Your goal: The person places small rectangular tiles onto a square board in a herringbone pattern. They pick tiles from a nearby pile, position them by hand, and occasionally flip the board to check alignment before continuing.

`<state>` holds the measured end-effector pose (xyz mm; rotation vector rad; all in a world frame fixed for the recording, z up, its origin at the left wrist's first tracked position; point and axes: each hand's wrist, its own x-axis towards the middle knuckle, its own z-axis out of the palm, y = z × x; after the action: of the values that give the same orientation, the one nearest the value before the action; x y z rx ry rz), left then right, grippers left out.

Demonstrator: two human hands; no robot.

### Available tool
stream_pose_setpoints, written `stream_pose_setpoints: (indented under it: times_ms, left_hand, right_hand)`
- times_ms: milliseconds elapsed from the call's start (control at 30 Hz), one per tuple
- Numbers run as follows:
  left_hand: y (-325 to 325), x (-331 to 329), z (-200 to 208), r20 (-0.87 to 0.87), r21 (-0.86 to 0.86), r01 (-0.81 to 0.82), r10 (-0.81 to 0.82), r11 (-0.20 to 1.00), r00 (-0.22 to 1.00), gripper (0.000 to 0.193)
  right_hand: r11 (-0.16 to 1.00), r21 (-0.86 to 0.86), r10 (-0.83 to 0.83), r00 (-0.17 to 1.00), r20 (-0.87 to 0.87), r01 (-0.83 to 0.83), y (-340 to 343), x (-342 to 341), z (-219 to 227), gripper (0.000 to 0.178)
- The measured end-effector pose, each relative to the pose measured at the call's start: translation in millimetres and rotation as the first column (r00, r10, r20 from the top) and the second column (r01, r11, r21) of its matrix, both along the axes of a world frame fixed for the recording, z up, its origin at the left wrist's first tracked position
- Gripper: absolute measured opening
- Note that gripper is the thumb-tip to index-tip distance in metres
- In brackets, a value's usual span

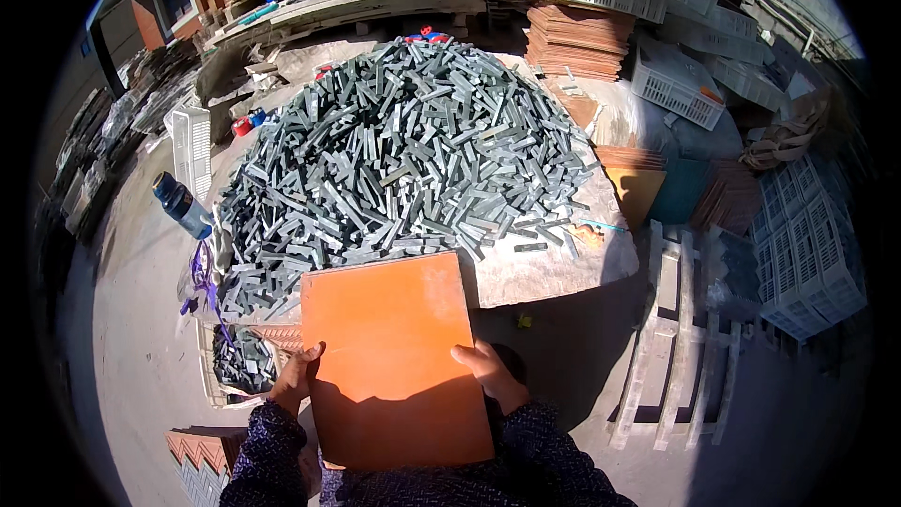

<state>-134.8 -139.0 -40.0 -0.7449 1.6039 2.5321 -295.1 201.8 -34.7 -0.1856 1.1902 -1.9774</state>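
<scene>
An orange square board (389, 329) lies in front of me, near my body, with its far edge at the front of the table. My left hand (297, 377) grips its left edge, thumb along the side. On the opposite edge my right hand (492, 376) holds on, its thumb on the upper face and its other fingers hidden beneath. The board's face is bare, and a shadow covers its near half. Just beyond it a large heap of grey-green stone strips (394, 150) spreads over the table (554, 272).
A blue bottle (183, 207) stands at the table's left. Below it sits a crate (208, 366) of strips. At right are a wooden pallet (676, 338), white plastic crates (809, 244) and stacked reddish boards (579, 40). Patterned strip panels (202, 460) lie at lower left.
</scene>
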Motion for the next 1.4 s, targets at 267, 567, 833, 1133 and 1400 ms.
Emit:
stream_pose_setpoints:
  times_ms: [267, 567, 833, 1133, 1400]
  left_hand:
    - [32.9, -22.7, 87.2, 0.234, 0.14, -0.133, 0.098, 0.981, 0.967, 0.055]
    - [28.0, -31.6, 96.2, 0.159, 0.163, -0.109, 0.083, 0.981, 0.984, 0.043]
    - [-2.2, -51.1, 213.2, -0.506, -0.545, -0.004, -0.326, 0.838, 0.799, 0.031]
    - [13.9, 6.8, 116.6, -0.29, -0.911, -0.41, -0.639, -0.045, 0.712, 0.046]
    - [19.1, 26.7, 35.1, -0.206, -0.909, -0.366, -0.552, -0.197, 0.808, 0.043]
  right_hand:
    - [0.985, 0.096, 0.136, 0.986, 0.099, -0.146, 2.5, -3.8, 13.1, 0.042]
    - [0.98, 0.167, 0.091, 0.99, 0.109, -0.108, 7.6, -13.3, 58.3, 0.038]
    - [0.964, 0.004, -0.188, 0.692, -0.697, 0.266, -4.2, -34.3, 179.1, 0.042]
    - [0.921, 0.132, 0.226, -0.226, -0.947, 0.367, 9.7, -34.7, 89.7, 0.029]
    - [0.845, 0.137, 0.349, -0.338, -0.874, 0.517, 4.6, -9.1, 20.0, 0.029]
